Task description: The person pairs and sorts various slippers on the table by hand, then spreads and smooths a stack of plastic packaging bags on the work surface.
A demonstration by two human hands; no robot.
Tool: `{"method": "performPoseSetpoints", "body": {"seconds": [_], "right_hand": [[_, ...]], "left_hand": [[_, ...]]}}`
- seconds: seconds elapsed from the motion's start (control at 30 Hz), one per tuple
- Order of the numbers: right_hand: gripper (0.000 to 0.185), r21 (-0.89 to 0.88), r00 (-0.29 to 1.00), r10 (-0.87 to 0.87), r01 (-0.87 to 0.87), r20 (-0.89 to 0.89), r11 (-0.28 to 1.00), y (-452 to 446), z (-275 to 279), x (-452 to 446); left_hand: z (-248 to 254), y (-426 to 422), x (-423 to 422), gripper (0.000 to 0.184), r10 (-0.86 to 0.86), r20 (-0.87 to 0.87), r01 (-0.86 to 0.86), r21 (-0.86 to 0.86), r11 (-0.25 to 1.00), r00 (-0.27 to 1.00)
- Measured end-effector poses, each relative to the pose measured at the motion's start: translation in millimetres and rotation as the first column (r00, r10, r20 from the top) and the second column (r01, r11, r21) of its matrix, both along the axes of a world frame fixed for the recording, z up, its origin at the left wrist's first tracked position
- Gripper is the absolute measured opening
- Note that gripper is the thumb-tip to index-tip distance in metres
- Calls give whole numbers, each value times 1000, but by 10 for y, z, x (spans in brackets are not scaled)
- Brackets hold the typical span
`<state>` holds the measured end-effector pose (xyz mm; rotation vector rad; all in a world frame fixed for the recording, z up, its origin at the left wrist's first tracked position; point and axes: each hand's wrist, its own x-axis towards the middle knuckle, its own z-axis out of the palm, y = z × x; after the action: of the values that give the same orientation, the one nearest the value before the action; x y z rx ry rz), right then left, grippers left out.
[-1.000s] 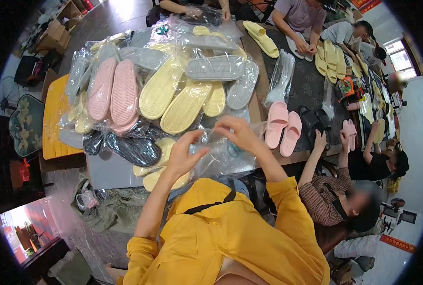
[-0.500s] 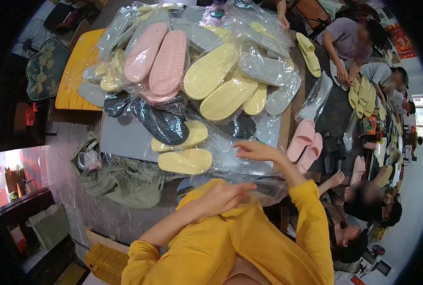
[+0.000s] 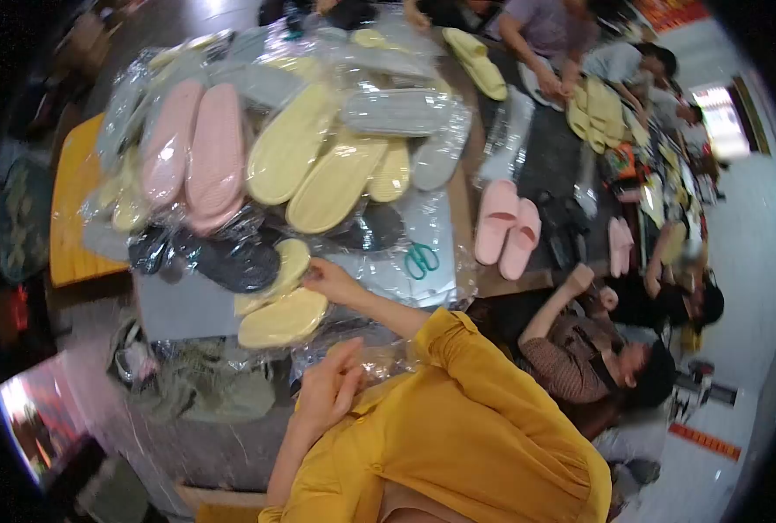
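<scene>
My right hand [image 3: 328,281] reaches across to the edge of a yellow slipper [image 3: 292,265] in clear wrap, its fingers closed at the heel or toe end. A second yellow slipper [image 3: 281,319] lies just in front of it, and a dark slipper [image 3: 235,261] overlaps it from behind. Close to my body, my left hand [image 3: 328,388] is raised with its fingers loosely apart, and I see nothing held in it. Crumpled clear plastic [image 3: 379,362] lies beside it at the table edge.
Wrapped pink slippers [image 3: 213,161], yellow and grey ones are heaped behind. Green-handled scissors [image 3: 420,261] lie on the grey tabletop. An unwrapped pink pair [image 3: 505,228] lies on the dark table to the right. Several people work there. An olive cloth [image 3: 200,379] hangs at left.
My right hand has moved left and closed at the yellow slipper. My left hand has drawn back slightly left, fingers turned upward. The view has swung right, and the scissors on the near tabletop show.
</scene>
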<state>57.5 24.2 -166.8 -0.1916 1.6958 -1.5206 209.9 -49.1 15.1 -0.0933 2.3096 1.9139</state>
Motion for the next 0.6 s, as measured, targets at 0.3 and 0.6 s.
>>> {"method": "performPoseSetpoints", "body": {"seconds": [0.3, 0.6], "right_hand": [[34, 140, 860, 117, -53, -497, 989, 1157, 1226, -152], [26, 476, 810, 12, 332, -586, 814, 2402, 3075, -183]], "left_hand": [[562, -153, -368, 45, -658, -128, 642, -143, 753, 742], [27, -136, -851, 33, -380, -191, 419, 251, 873, 905]]}}
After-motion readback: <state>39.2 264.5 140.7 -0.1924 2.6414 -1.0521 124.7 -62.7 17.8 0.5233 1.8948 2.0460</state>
